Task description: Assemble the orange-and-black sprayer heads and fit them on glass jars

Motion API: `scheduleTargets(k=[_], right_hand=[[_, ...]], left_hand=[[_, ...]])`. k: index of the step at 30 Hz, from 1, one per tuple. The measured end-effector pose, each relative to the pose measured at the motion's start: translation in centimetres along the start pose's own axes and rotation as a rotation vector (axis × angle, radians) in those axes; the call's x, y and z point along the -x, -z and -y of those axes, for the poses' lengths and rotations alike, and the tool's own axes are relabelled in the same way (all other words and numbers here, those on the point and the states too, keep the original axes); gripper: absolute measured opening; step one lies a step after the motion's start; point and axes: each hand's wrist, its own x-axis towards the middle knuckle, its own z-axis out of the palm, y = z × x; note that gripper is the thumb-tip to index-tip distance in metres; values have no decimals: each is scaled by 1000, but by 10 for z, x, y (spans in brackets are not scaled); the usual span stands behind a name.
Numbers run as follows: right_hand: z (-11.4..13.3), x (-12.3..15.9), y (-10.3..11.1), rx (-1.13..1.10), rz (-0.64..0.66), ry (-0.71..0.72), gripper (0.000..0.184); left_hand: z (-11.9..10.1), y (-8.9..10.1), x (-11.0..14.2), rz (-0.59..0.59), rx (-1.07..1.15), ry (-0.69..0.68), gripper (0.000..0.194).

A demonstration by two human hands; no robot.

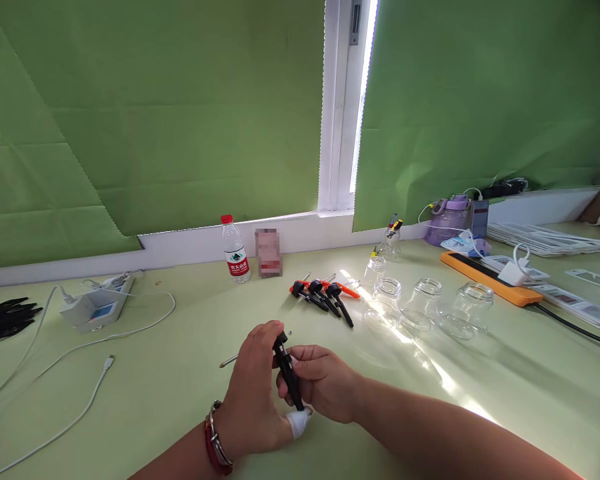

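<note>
Between my hands is a slim black rod-shaped part [290, 380] with a wider round head, held tilted above the table. My left hand [253, 387] clamps it lengthwise, fingers at the head and white-wrapped thumb at the lower end. From the right side, my right hand [325, 383] pinches its middle. A thin metal shaft [229, 361] with a pointed tip sticks out behind my left hand; its other end is hidden. Just beyond my hands lies a tiny metal piece [290, 332]. Farther back lie several similar black parts [317, 293] with round heads, among orange-handled tools [347, 290].
Several clear glass jars [427, 303] stand at the right, near an orange power strip [490, 277]. A water bottle [236, 253] stands at the back. White cables [93, 400] and a white power strip [97, 310] lie left, beside black gloves [7, 320]. A purple jug [447, 220] is back right.
</note>
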Motion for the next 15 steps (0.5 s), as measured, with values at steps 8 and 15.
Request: scheduleTargets(k=[8,15], right_hand=[[15,-19,43,1163,-405,321,26],[18,-29,53,1800,-248,341,28]], left_hand=[[10,18,-4,133,291,350,82],[15,22,-12,275,804,716,52]])
